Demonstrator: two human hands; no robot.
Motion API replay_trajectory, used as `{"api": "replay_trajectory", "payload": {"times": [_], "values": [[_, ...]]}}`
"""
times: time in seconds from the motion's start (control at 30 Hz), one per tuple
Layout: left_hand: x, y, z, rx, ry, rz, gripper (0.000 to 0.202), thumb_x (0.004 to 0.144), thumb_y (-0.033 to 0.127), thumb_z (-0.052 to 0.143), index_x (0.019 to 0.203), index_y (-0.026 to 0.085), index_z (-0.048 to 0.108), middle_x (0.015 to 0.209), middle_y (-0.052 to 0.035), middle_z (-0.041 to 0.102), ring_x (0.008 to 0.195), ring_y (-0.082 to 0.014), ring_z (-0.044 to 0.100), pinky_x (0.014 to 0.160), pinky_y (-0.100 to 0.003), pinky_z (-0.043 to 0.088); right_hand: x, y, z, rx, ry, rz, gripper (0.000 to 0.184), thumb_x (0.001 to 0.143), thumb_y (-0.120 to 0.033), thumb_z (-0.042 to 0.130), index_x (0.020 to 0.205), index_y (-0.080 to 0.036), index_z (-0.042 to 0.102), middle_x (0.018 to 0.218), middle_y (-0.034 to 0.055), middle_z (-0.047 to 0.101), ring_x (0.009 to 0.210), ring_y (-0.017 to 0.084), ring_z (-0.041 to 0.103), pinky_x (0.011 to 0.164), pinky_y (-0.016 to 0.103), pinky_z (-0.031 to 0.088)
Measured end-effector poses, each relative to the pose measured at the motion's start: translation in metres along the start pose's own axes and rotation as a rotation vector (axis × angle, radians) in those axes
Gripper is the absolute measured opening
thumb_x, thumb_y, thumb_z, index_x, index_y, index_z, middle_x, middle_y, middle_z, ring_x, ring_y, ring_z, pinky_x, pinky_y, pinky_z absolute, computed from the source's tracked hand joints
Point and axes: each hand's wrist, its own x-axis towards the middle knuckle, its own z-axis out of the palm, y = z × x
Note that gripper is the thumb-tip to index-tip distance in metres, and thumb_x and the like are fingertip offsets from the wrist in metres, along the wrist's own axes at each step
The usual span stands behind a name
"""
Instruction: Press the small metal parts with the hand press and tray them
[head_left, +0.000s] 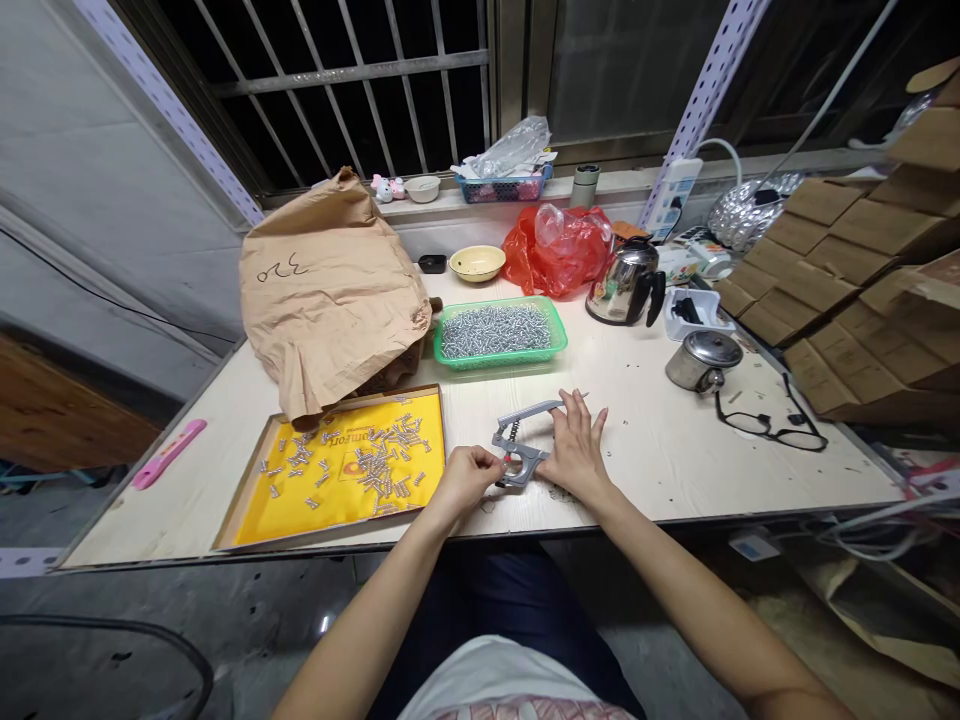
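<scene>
Near the table's front edge stands a small grey metal hand press with a long lever, a coil spring and a bit of red at its jaw. My right hand is on its handle end, fingers over the raised lever and thumb low by the base; the outer fingers are spread. At the jaw, the fingertips of my left hand are pinched together; what they hold is too small to make out. Left of it, a shallow tray with a yellow lining bears many small metal fastener-like pieces.
Behind the press is a green basket full of small silvery metal parts. A large brown paper bag leans over the tray's back edge. A kettle, a lidded metal cup and glasses stand right. A pink-handled cutter lies left.
</scene>
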Motion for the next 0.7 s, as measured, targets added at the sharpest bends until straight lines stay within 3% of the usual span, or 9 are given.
{"api": "replay_trajectory", "payload": {"times": [0.1,0.17,0.23,0.27,0.33,0.4,0.57,0.7], "values": [[0.000,-0.002,-0.001,-0.032,-0.007,-0.006,0.017,0.058,0.028,0.066,0.057,0.012,0.063,0.054,-0.0016,0.058,0.051,-0.0101,0.047,0.053,-0.023,0.034,0.001,0.001,-0.001,-0.005,0.024,-0.011,0.062,0.067,-0.060,0.048,0.108,-0.013,0.047,0.130,0.0189,0.038,0.125,0.035,0.024,0.100,0.062,0.003],[-0.001,-0.002,-0.002,-0.055,-0.024,-0.026,0.020,0.058,0.031,0.067,0.056,0.012,0.062,0.052,-0.0011,0.057,0.049,-0.0096,0.046,0.051,-0.022,0.033,0.002,0.001,-0.003,-0.009,0.017,-0.025,0.051,0.068,-0.057,0.050,0.096,-0.015,0.052,0.115,0.0163,0.050,0.114,0.032,0.038,0.099,0.055,0.017],[-0.003,0.002,-0.004,-0.105,-0.038,-0.078,0.026,0.058,0.038,0.068,0.056,0.013,0.061,0.050,0.0000,0.054,0.046,-0.0086,0.043,0.047,-0.022,0.030,0.002,0.000,-0.005,-0.019,-0.032,-0.009,0.039,0.068,-0.053,0.051,0.084,-0.017,0.053,0.092,0.0116,0.058,0.093,0.026,0.050,0.085,0.041,0.035],[-0.004,0.004,-0.005,-0.141,-0.040,-0.104,0.030,0.058,0.042,0.068,0.056,0.013,0.061,0.048,0.0007,0.053,0.045,-0.0081,0.042,0.046,-0.022,0.028,0.001,0.000,-0.005,-0.026,-0.068,0.009,0.035,0.068,-0.051,0.052,0.081,-0.018,0.052,0.081,0.0085,0.059,0.082,0.022,0.053,0.074,0.034,0.039],[-0.007,0.009,-0.008,-0.219,-0.029,-0.135,0.036,0.059,0.049,0.067,0.054,0.014,0.058,0.045,0.0019,0.049,0.042,-0.0072,0.038,0.044,-0.021,0.025,-0.001,-0.002,-0.004,-0.040,-0.138,0.041,0.033,0.068,-0.048,0.052,0.082,-0.019,0.050,0.066,0.0032,0.057,0.063,0.018,0.052,0.056,0.027,0.033],[-0.008,0.013,-0.010,-0.271,-0.031,-0.151,0.041,0.058,0.052,0.067,0.049,0.014,0.055,0.042,0.0025,0.044,0.042,-0.0064,0.035,0.044,-0.022,0.023,-0.003,-0.004,-0.002,-0.053,-0.181,0.039,0.035,0.069,-0.050,0.050,0.085,-0.019,0.050,0.060,0.0005,0.057,0.053,0.016,0.050,0.050,0.025,0.025],[-0.007,0.014,-0.010,-0.350,-0.110,-0.269,0.037,0.054,0.044,0.072,0.046,0.013,0.053,0.042,0.0039,0.040,0.040,-0.0041,0.030,0.044,-0.022,0.019,-0.004,-0.002,0.000,-0.098,-0.112,-0.006,0.030,0.073,-0.048,0.047,0.074,-0.019,0.054,0.062,0.0036,0.058,0.060,0.016,0.052,0.052,0.026,0.025],[-0.002,0.009,-0.005,-0.351,-0.119,-0.306,0.027,0.051,0.034,0.072,0.048,0.013,0.056,0.040,0.0049,0.039,0.038,-0.0035,0.027,0.042,-0.022,0.016,0.000,-0.001,-0.003,-0.086,-0.018,-0.042,0.025,0.071,-0.042,0.051,0.071,-0.018,0.058,0.084,0.0089,0.061,0.086,0.022,0.051,0.076,0.033,0.035]]}}
